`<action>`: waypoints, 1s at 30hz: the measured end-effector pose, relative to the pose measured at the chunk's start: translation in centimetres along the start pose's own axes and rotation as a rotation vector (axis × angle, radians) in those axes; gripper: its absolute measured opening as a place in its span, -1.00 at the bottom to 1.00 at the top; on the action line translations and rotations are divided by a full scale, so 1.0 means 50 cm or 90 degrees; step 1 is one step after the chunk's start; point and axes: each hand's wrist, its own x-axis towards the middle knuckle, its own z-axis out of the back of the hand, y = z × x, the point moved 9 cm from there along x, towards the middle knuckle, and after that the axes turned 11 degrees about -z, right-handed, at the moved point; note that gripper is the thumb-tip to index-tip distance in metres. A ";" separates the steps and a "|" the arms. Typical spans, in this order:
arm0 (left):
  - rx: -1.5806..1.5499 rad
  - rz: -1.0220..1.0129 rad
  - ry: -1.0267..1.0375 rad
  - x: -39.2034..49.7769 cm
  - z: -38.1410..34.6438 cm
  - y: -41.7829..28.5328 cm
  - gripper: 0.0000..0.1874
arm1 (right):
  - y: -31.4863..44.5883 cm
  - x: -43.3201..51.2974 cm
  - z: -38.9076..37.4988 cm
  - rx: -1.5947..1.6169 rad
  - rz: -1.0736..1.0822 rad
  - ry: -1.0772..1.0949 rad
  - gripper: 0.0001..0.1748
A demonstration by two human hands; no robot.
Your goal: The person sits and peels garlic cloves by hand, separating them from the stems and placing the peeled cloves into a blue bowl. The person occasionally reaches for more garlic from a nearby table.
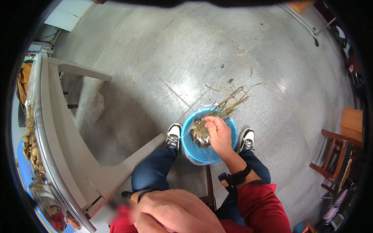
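Observation:
My right hand (220, 132) is closed around a bunch of dry plant stalks (233, 106) above a blue round bin (186, 142). The thin stalks fan out over the bin's far rim. A clear plastic liner covers the bin, and tangled dry roots and plant waste (199, 131) show inside it. Close to the camera, my left hand (177, 208) fills the bottom middle of the view. Its back faces up and its fingertips are hidden, so any object in it cannot be seen.
Unshelled peanuts (34, 150) with roots lie on the white table (55, 145) at left, beside a metal bowl (48, 201). My shoes (174, 135) flank the bin. Plant scraps (230, 81) dot the grey floor. A wooden chair (332, 158) stands at right.

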 end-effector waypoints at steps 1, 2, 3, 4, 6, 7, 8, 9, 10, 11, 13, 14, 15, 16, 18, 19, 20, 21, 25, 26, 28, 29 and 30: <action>-0.006 -0.013 -0.014 0.002 0.003 -0.007 -0.97 | 0.000 0.001 -0.005 0.003 0.001 0.004 -0.76; -0.012 -0.026 -0.028 0.003 0.004 -0.015 -0.96 | 0.001 0.002 -0.012 0.006 0.003 0.008 -0.77; -0.004 -0.048 -0.045 0.003 0.005 -0.023 -0.96 | -0.002 0.004 -0.017 0.014 -0.005 0.013 -0.77; 0.000 -0.076 -0.056 0.002 0.007 -0.031 -0.96 | 0.000 0.004 -0.021 0.003 0.002 0.015 -0.78; 0.008 -0.137 -0.070 -0.001 0.010 -0.051 -0.97 | -0.003 0.004 -0.029 0.000 -0.006 0.025 -0.78; 0.016 -0.138 -0.051 -0.002 0.008 -0.057 -0.95 | -0.002 0.003 -0.033 -0.015 0.003 0.026 -0.77; 0.024 -0.139 -0.031 -0.002 0.006 -0.063 -0.94 | -0.001 0.003 -0.037 -0.023 0.012 0.027 -0.75; 0.032 -0.140 -0.012 -0.003 0.006 -0.070 -0.91 | 0.000 0.004 -0.040 -0.030 0.020 0.028 -0.74; 0.049 -0.150 -0.003 -0.004 0.002 -0.076 -0.90 | -0.001 0.004 -0.042 -0.033 0.020 0.030 -0.74; 0.067 -0.153 -0.025 -0.006 0.003 -0.079 -0.89 | -0.002 0.003 -0.044 -0.036 0.019 0.032 -0.74; 0.104 -0.158 -0.070 -0.010 0.002 -0.085 -0.87 | -0.002 0.004 -0.045 -0.049 0.020 0.035 -0.74; 0.128 -0.194 -0.063 -0.014 0.001 -0.091 -0.87 | -0.002 0.004 -0.044 -0.060 0.021 0.036 -0.74; 0.127 -0.195 -0.061 -0.016 -0.001 -0.092 -0.87 | -0.002 0.002 -0.043 -0.068 0.018 0.038 -0.74; 0.126 -0.196 -0.058 -0.017 -0.003 -0.095 -0.86 | -0.001 0.001 -0.043 -0.065 0.019 0.037 -0.74; 0.083 -0.144 -0.061 -0.016 0.000 -0.090 -0.85 | 0.000 0.002 -0.040 -0.056 0.016 0.033 -0.73; 0.067 -0.124 -0.064 -0.015 0.003 -0.090 -0.84 | -0.001 0.002 -0.039 -0.061 0.011 0.035 -0.73; 0.066 -0.115 -0.069 -0.016 0.003 -0.089 -0.84 | -0.002 0.002 -0.040 -0.065 0.007 0.038 -0.72; 0.065 -0.119 -0.075 -0.017 0.003 -0.091 -0.84 | -0.003 0.001 -0.042 -0.067 0.003 0.041 -0.72; 0.052 -0.150 -0.095 -0.024 0.006 -0.092 -0.85 | -0.002 0.001 -0.041 -0.059 -0.004 0.042 -0.70; 0.046 -0.141 -0.090 -0.025 0.006 -0.090 -0.85 | -0.001 0.002 -0.041 -0.055 0.000 0.040 -0.70; 0.043 -0.138 -0.083 -0.024 0.008 -0.087 -0.85 | 0.001 0.002 -0.039 -0.053 0.004 0.037 -0.71; 0.045 -0.145 -0.082 -0.023 0.009 -0.089 -0.86 | 0.002 0.002 -0.039 -0.055 0.005 0.037 -0.71; 0.044 -0.146 -0.078 -0.021 0.010 -0.088 -0.86 | 0.001 0.003 -0.038 -0.055 0.004 0.037 -0.72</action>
